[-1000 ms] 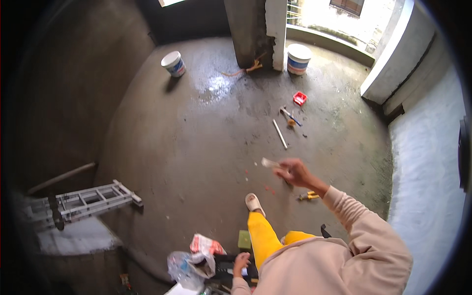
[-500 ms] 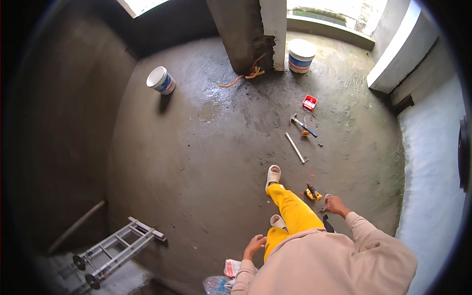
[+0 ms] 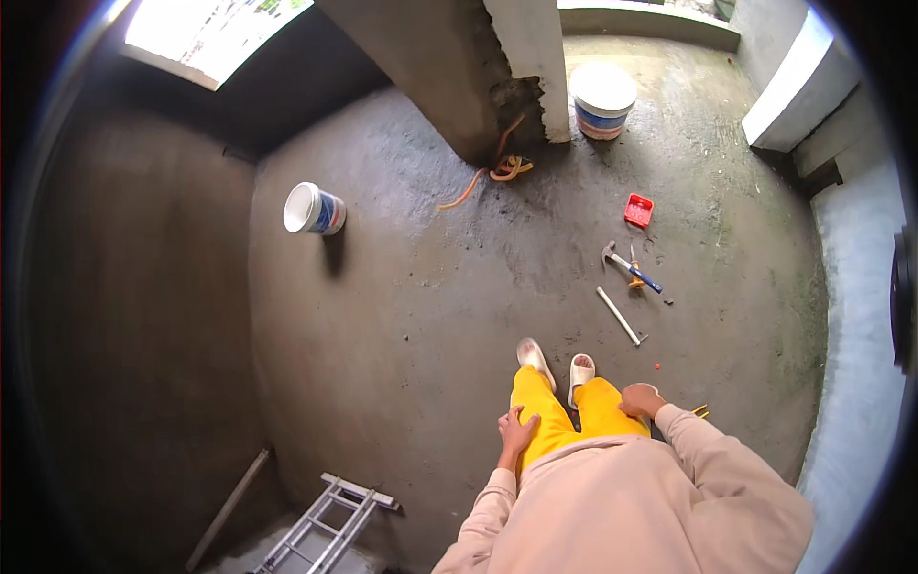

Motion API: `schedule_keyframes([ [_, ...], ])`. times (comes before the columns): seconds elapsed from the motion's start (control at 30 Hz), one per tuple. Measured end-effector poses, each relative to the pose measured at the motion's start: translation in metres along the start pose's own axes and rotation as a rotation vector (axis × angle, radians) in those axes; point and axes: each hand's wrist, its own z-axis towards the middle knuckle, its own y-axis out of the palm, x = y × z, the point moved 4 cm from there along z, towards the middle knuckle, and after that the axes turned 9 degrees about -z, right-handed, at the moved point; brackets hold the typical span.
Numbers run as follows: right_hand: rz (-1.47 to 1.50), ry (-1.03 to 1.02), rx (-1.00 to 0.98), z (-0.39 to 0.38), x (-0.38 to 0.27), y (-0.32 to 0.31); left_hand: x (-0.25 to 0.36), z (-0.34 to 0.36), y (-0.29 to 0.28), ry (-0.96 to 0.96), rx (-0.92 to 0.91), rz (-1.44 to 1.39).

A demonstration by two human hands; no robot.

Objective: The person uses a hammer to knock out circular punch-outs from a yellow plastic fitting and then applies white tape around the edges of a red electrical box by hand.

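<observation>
My left hand (image 3: 516, 432) rests by my left thigh on the yellow trousers (image 3: 545, 402), fingers apart and holding nothing. Against my right thigh lies my right hand (image 3: 643, 400), its fingers curled closed; what they hold, if anything, is hidden. A pale edge shows just behind that hand. Beside my right sleeve, bits of a yellow tool (image 3: 701, 411) show, mostly covered by the arm. Ahead on the floor are a hammer (image 3: 631, 267) with a blue handle, an orange-handled tool (image 3: 636, 277) under it, and a white rod (image 3: 619, 317).
A red tray (image 3: 639, 210) lies beyond the hammer. White buckets stand at the left (image 3: 315, 209) and by the pillar (image 3: 602, 101). Orange cables (image 3: 507, 170) come out at the pillar's foot. A metal ladder (image 3: 325, 526) and a pole (image 3: 228, 509) are at the lower left.
My feet have come side by side and my body has turned left. My right hand has moved from beside the yellow drill to my thigh. The drill is now mostly covered.
</observation>
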Motion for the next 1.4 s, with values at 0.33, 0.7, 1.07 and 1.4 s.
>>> schedule_keyframes([
  [0.33, 0.251, 0.006, 0.193, 0.027, 0.004, -0.111, 0.194, 0.205, -0.046, 0.282, -0.101, 0.537],
  [0.7, 0.719, 0.443, 0.602, 0.265, 0.187, -0.232, 0.283, 0.38, -0.05, 0.497, -0.207, 0.722],
  [1.07, -0.024, 0.713, 0.824, 0.692, 0.46, -0.208, 0.365, 0.573, 0.011, 0.862, -0.067, 0.754],
  [1.4, 0.034, 0.448, 1.221, 0.71, 0.417, -0.189, 0.319, 0.653, -0.017, 0.89, -0.549, -1.006],
])
